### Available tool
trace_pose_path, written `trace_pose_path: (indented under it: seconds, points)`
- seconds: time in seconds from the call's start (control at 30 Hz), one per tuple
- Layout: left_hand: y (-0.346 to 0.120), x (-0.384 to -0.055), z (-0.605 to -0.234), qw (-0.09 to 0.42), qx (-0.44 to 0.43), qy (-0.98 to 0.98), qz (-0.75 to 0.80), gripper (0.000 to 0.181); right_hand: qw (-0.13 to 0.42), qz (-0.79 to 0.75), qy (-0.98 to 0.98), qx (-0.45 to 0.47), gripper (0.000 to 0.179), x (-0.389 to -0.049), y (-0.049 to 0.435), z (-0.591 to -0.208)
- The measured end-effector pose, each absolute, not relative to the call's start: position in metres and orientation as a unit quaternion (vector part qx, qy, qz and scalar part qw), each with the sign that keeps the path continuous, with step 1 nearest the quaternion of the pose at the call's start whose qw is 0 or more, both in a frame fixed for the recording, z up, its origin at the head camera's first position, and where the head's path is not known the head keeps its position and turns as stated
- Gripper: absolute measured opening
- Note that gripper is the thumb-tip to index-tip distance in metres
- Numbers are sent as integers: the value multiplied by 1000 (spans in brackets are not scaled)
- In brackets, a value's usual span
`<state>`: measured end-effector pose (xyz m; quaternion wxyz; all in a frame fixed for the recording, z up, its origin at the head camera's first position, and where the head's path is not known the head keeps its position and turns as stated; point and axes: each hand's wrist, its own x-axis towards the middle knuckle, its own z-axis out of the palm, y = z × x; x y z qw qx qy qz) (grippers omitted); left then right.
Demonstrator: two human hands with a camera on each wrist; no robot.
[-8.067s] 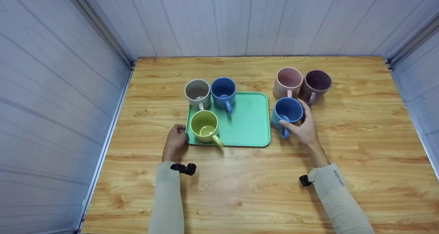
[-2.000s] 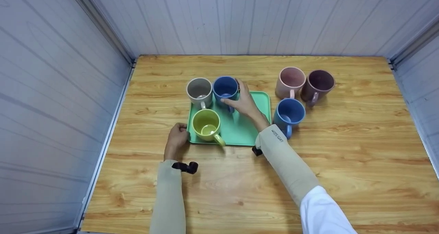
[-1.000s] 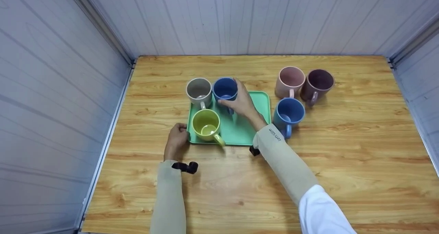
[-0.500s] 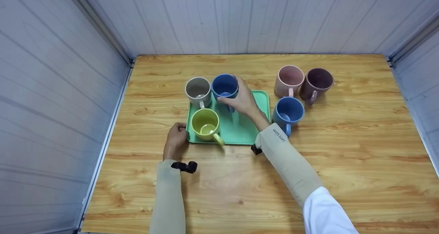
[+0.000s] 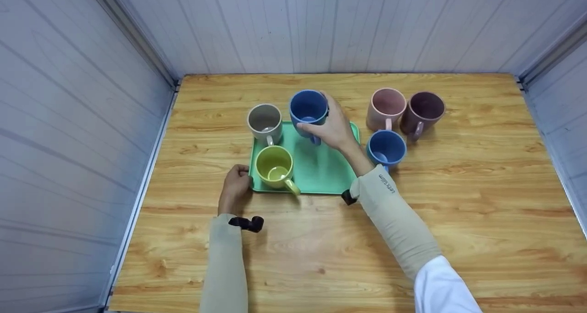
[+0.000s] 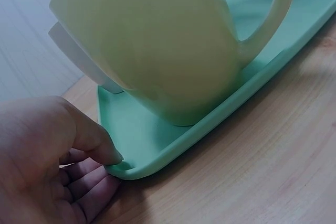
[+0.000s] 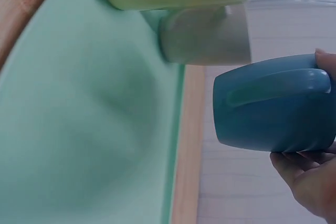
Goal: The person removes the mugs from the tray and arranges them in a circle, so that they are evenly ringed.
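My right hand (image 5: pixel 334 126) grips a blue mug (image 5: pixel 306 113) near its rim, thumb on the near side and fingers round the right. The right wrist view shows this blue mug (image 7: pixel 268 114) raised clear of the green tray (image 7: pixel 79 114), its handle toward the camera. At the tray's near left corner, my left hand (image 5: pixel 236 183) pinches the edge; in the left wrist view the thumb lies over the rim of the tray (image 6: pixel 210 121) with fingers below. A yellow mug (image 5: pixel 274 166) and a grey mug (image 5: pixel 265 124) stand on the tray's left side.
Right of the tray stand a pink mug (image 5: pixel 386 109), a dark purple mug (image 5: pixel 423 113) and a second blue mug (image 5: pixel 386 148), close together on the wooden table (image 5: pixel 293 267). My right forearm partly covers that blue mug's handle. White panels (image 5: pixel 312 29) wall the table's back and sides.
My right hand went from the blue mug beside the tray to the one on it, took hold of that one and lifted it, slightly rightward. My left hand stayed at the tray corner.
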<state>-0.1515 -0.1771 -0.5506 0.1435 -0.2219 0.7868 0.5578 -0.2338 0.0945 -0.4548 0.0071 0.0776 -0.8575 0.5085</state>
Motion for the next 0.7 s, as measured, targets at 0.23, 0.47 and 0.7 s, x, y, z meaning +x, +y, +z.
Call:
trace_pose_path:
  seconds: [0.23,0.47,0.7]
  points:
    - [-177,-151,-549,137,-206,803,543,36,31,505,-859,82,99,-230,103,-445]
    - [-178,-151,-548,140,-201,815,525,35,32,528,-844,85,100,-222,115,-435]
    - [-178,-151,-549,153,-215,801,537,37,48,537,-837,92,94,-215,125,-429]
